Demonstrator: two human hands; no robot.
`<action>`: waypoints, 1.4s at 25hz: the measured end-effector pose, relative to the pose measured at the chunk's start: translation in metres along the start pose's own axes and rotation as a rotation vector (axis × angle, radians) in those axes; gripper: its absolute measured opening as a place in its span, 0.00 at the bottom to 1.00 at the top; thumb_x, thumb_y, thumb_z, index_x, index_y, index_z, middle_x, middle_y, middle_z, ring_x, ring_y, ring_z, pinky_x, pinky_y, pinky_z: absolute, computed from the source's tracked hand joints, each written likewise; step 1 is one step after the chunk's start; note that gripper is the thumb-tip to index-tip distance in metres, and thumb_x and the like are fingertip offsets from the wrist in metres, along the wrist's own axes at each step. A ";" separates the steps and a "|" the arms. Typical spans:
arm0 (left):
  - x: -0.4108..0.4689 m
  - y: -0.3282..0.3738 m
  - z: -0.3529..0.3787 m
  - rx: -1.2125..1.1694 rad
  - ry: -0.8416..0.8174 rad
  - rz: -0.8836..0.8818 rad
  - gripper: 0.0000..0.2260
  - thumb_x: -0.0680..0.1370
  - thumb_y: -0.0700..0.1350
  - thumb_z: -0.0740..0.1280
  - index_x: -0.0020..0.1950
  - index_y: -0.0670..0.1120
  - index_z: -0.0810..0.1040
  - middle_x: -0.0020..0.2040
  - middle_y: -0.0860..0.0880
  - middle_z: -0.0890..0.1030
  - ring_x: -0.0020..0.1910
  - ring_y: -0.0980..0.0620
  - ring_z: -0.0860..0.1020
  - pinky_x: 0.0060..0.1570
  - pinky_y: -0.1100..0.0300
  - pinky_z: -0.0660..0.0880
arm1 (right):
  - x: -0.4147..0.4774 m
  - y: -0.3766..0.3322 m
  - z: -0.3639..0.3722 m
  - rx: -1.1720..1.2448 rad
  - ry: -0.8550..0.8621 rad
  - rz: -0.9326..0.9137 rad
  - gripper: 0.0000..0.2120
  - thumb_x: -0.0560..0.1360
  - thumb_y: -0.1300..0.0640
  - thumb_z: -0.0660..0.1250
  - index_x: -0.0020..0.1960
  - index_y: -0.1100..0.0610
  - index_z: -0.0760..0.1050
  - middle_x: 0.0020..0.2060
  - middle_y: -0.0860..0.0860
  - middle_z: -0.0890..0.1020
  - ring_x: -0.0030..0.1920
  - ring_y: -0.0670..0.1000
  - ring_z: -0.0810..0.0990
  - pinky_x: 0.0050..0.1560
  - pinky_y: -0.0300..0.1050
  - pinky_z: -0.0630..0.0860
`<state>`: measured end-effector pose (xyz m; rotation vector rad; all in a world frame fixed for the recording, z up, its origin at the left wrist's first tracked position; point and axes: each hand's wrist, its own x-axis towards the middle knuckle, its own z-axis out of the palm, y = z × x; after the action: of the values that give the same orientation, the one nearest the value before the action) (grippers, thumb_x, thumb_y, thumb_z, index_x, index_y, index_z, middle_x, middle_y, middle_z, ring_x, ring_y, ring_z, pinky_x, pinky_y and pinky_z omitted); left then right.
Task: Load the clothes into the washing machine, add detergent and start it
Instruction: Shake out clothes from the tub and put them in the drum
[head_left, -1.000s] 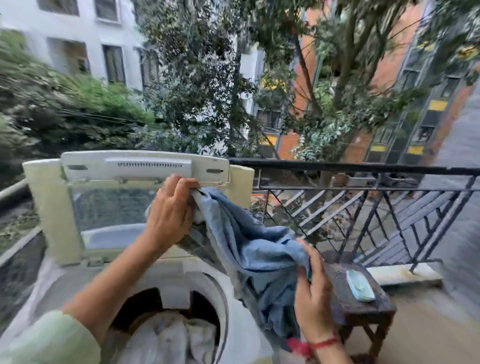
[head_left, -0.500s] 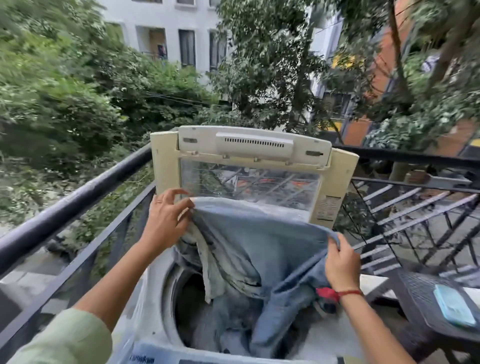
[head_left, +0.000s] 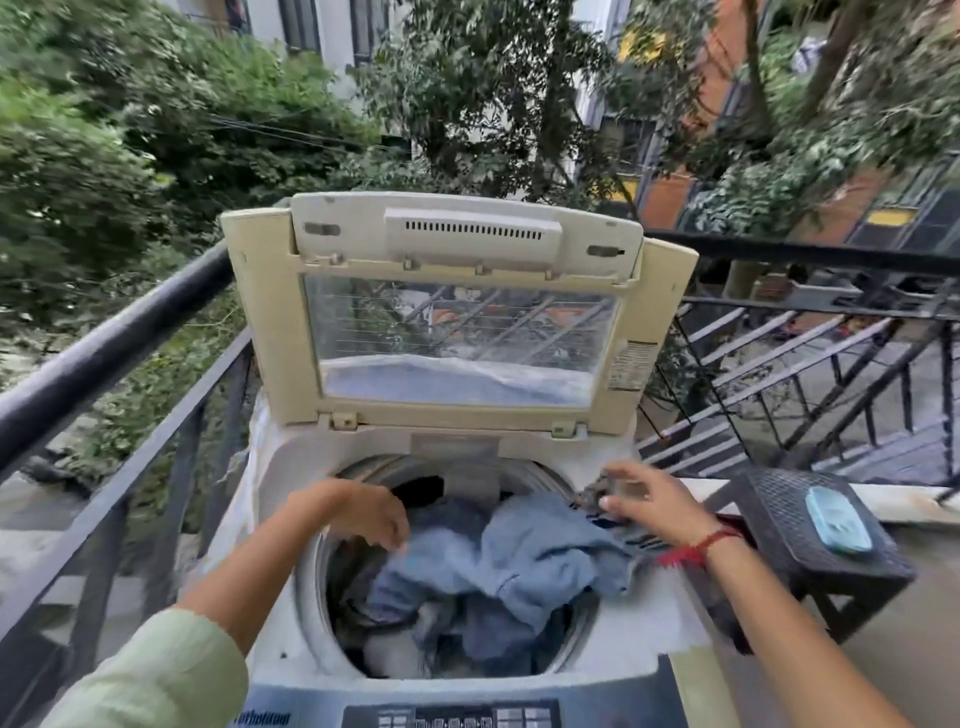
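Head view: washing machine (head_left: 270, 519) is sitting on a balcony against the black railing (head_left: 104, 353); lid (head_left: 260, 322) is standing upright at the back, so the drum (head_left: 311, 587) is lying open; control panel (head_left: 457, 717) is showing at the bottom edge.

Blue garment (head_left: 535, 551) is lying crumpled in the drum mouth, on top of other laundry (head_left: 395, 649); its right end is draping over the drum's right rim.

Left hand (head_left: 363, 512) is hanging over the left side of the drum, fingers pointing down and loosely bent at the garment's left edge; it is motion-blurred, so can't tell whether it is gripping anything; pale green sleeve (head_left: 156, 675) is covering the upper arm.

Right hand (head_left: 649, 506) is sitting at the right rim, fingers curling round the dark end of the blue garment; red thread (head_left: 696, 548) is circling that wrist.

Dark stool (head_left: 769, 514) is standing just beside the machine on the right; a light blue object (head_left: 837, 519) is lying flat on it, too blurred to identify.
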<state>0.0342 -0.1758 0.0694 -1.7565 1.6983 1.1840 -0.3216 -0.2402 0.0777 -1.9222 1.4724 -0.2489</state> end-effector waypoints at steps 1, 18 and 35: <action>0.004 0.002 0.003 0.017 0.103 0.064 0.20 0.78 0.52 0.64 0.68 0.48 0.71 0.64 0.49 0.75 0.60 0.50 0.74 0.55 0.61 0.70 | 0.003 0.010 -0.001 -0.159 0.188 0.050 0.35 0.68 0.50 0.74 0.70 0.54 0.64 0.68 0.56 0.69 0.68 0.57 0.67 0.62 0.43 0.67; 0.058 -0.050 0.023 -0.296 0.718 -0.003 0.14 0.77 0.43 0.63 0.63 0.44 0.75 0.62 0.43 0.77 0.60 0.43 0.76 0.57 0.56 0.71 | 0.004 -0.106 0.151 0.423 0.048 -0.423 0.15 0.70 0.61 0.62 0.55 0.59 0.80 0.56 0.52 0.78 0.61 0.44 0.73 0.65 0.37 0.68; 0.100 0.006 0.096 0.177 0.135 -0.058 0.57 0.65 0.62 0.74 0.74 0.58 0.30 0.75 0.47 0.30 0.74 0.38 0.35 0.65 0.25 0.44 | 0.012 0.003 0.139 -0.456 -0.437 -0.035 0.44 0.71 0.45 0.69 0.76 0.48 0.45 0.76 0.57 0.43 0.76 0.56 0.48 0.74 0.47 0.54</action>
<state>-0.0094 -0.1605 -0.0614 -1.7971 1.7560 0.8786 -0.2451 -0.1954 -0.0301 -2.1736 1.2675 0.5065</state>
